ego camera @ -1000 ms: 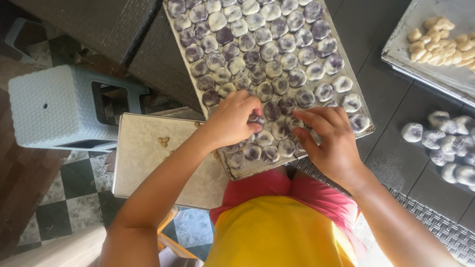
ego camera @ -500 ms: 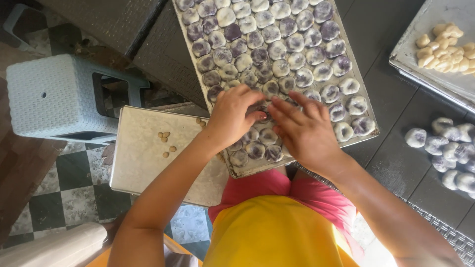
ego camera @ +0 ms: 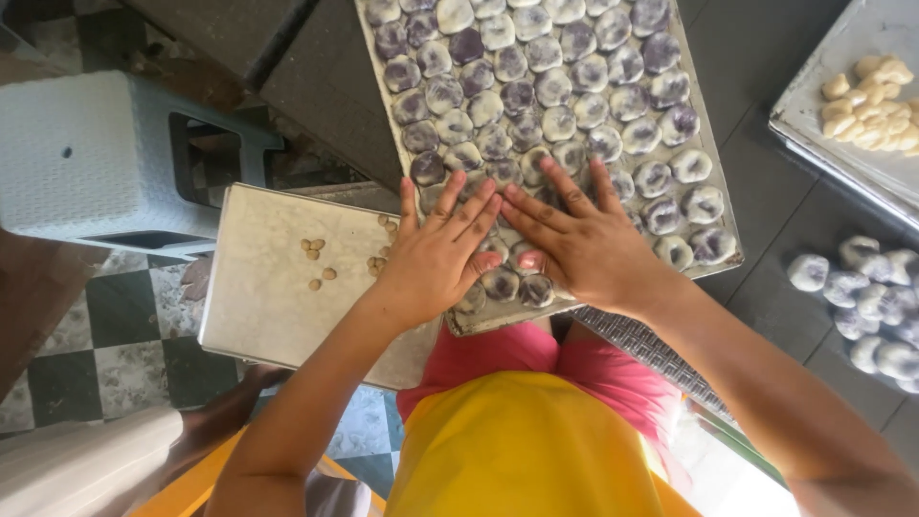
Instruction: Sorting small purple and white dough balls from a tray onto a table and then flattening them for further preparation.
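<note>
Hands, left (ego camera: 436,258) and right (ego camera: 584,244), flat, fingers spread, pressing lumpy purple-white dough pieces (ego camera: 536,91) on metal tray (ego camera: 723,187).

floor: green-white checkered tile (ego camera: 96,325) | pale plastic stool (ego camera: 96,158) left | dark worktop (ego camera: 766,57) | daylight

Pretty cramped here: the long metal tray (ego camera: 725,206) is packed edge to edge with round purple-and-white dough pieces (ego camera: 536,86), so there's no bare spot to set a hand down on it, and both hands (ego camera: 517,244) lie flat across its near end. The open room is on the flat silver baking sheet (ego camera: 268,287) to the left, bare except for a few small tan nuts (ego camera: 316,258). On the right, the dark desk (ego camera: 766,86) has a clear strip between the tray and the loose pile of dough pieces (ego camera: 876,297).
</note>
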